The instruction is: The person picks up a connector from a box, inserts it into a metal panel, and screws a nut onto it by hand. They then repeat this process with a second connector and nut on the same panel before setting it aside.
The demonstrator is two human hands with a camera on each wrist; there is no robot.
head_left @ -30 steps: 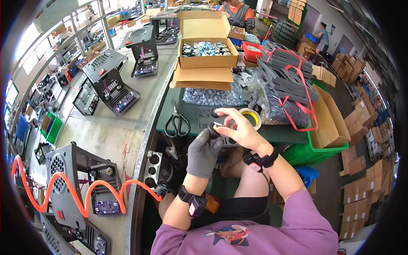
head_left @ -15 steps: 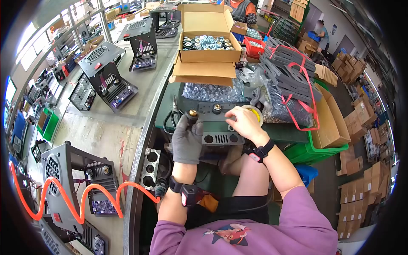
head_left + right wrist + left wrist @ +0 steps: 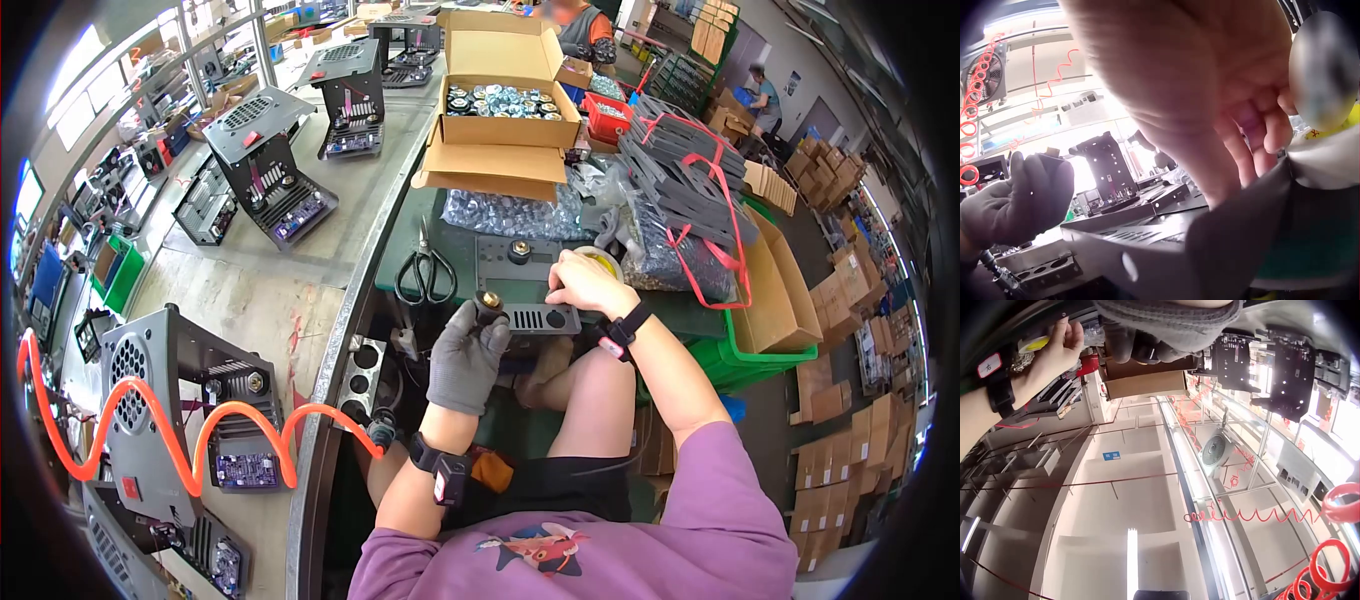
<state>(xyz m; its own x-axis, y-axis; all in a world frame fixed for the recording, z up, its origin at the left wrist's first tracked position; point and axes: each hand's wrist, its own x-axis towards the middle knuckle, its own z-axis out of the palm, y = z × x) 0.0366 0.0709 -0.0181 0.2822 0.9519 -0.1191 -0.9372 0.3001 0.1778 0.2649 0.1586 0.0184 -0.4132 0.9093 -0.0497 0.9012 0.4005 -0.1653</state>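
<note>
My gloved left hand (image 3: pixel 467 362) pinches a black round part with a brass-coloured centre (image 3: pixel 489 301) between thumb and fingers, at the left front corner of a grey metal panel (image 3: pixel 497 262). A similar round fitting (image 3: pixel 519 251) stands on the panel's upper face. The panel's front side has slots and round holes. My bare right hand (image 3: pixel 592 284) is over the panel's right end, beside a tape roll (image 3: pixel 608 262). Its fingers bend down close to the panel edge in the right wrist view; I cannot tell whether they hold anything.
Black scissors (image 3: pixel 425 272) lie left of the panel. Behind it are a bubble-wrapped bag (image 3: pixel 515 212) and an open cardboard box (image 3: pixel 500 130) of round parts. Strapped grey panels (image 3: pixel 680 170) are stacked right. An orange coiled hose (image 3: pixel 220 412) crosses the left bench near several black chassis (image 3: pixel 160 400).
The hands, earlier together at the black part, have moved apart. The left hand went left with the part, then back toward the panel's corner. The right hand came down to the panel's right end.
</note>
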